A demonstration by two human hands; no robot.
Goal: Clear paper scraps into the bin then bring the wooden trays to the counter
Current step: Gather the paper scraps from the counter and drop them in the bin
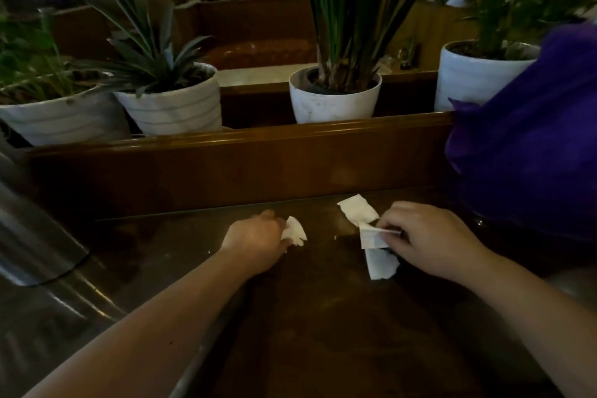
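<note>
White paper scraps lie on a dark wooden table [323, 317]. My left hand [258, 241] pinches a small crumpled scrap [295, 231] at mid-table. My right hand [429, 236] grips a folded scrap [371, 236] between thumb and fingers. Just below that hand lies a longer scrap [381, 265], partly under the fingers. A third loose scrap [357, 208] rests on the table just beyond the right hand. No bin and no wooden tray is in view.
A wooden ledge [242, 139] runs behind the table, carrying several white plant pots [334, 100]. A purple bag [529, 139] hangs or stands at the right. A shiny metal surface [38, 236] fills the left edge.
</note>
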